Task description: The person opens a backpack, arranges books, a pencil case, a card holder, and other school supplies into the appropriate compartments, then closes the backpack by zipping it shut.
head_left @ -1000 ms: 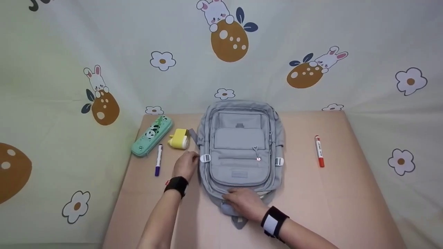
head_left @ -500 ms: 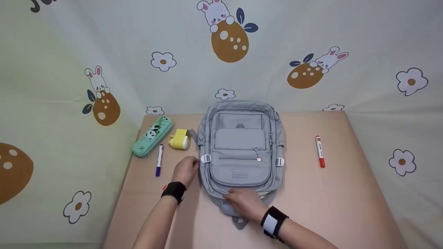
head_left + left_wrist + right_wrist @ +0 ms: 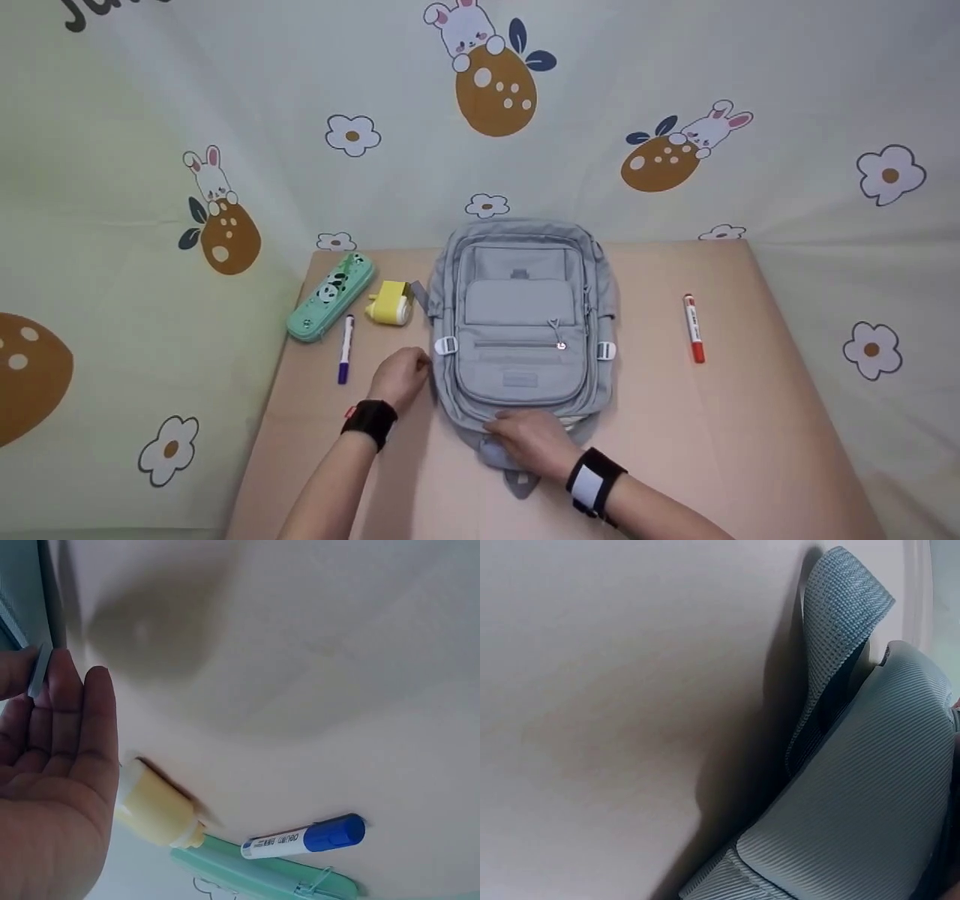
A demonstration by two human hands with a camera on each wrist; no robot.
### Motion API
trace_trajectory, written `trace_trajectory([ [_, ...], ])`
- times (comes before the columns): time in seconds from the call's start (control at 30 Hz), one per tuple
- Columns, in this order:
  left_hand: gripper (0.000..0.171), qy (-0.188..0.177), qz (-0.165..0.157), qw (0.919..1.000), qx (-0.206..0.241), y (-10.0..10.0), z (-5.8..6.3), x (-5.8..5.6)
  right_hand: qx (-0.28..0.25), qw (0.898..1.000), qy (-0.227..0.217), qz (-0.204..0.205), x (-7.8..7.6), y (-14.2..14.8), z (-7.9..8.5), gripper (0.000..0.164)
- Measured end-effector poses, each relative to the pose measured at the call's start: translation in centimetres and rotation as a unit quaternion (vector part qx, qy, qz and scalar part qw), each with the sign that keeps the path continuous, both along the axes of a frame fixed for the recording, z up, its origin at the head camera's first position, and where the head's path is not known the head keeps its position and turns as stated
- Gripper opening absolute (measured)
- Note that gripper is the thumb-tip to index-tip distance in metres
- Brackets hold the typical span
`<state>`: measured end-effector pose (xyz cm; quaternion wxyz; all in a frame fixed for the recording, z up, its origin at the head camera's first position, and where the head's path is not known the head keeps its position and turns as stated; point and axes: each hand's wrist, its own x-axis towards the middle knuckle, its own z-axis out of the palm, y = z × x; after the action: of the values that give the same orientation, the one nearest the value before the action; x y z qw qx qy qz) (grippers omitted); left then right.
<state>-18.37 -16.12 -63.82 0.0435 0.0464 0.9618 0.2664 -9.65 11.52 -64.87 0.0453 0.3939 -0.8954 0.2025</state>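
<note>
A grey backpack (image 3: 522,304) lies flat with its front pockets facing up. At its left side my left hand (image 3: 400,377) pinches a small grey zipper pull (image 3: 39,673) between thumb and forefinger, while the other fingers extend beside it. My right hand (image 3: 536,442) grips the bag's near end, close to the edge; its fingertips are partly hidden. In the right wrist view, a ribbed padded piece (image 3: 862,787) and a webbing loop (image 3: 840,611) of the bag show, with only a sliver of the hand at the right border.
Left of the bag lie a green panda pencil case (image 3: 332,297), a yellow-and-white bottle-like object (image 3: 390,303) and a marker with a blue-purple cap (image 3: 346,349). A red-capped marker (image 3: 694,328) lies to the right. Printed cloth walls (image 3: 585,180) rise around the table (image 3: 750,450).
My left hand has slid a short way toward me along the bag's left side, from beside the white buckle to below it. The right hand stays on the near end.
</note>
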Motion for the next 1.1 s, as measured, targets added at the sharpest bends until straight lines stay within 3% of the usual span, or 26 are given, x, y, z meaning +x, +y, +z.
trace_trajectory([
  [0.23,0.014,0.03,0.02,0.9993,0.013,0.2,-0.9,-0.3,-0.007,1.0,-0.019,0.006,0.1,-0.1,0.4,0.021],
  [0.4,0.013,0.041,0.029,0.9986,0.015,0.1,-0.8,-0.5,-0.004,0.998,-0.062,0.018,-0.6,-0.6,2.0,0.021],
  [0.6,0.01,0.046,0.025,0.9985,0.017,0.1,-0.6,-0.5,0.025,0.998,-0.033,0.047,-2.3,-2.7,3.7,0.025],
  [0.83,0.009,0.042,0.023,0.9985,0.028,0.2,-0.7,-0.4,0.126,0.987,0.007,0.101,-2.3,-5.1,2.7,0.044],
  [0.97,0.008,0.037,0.029,0.9981,0.039,0.0,-0.7,-0.4,0.168,0.982,0.016,0.081,-1.8,-5.3,2.1,0.048],
  [1.1,0.01,0.046,0.033,0.9972,0.048,-0.2,-0.7,-0.4,0.171,0.983,0.0,0.058,-1.6,-5.0,1.9,0.051],
])
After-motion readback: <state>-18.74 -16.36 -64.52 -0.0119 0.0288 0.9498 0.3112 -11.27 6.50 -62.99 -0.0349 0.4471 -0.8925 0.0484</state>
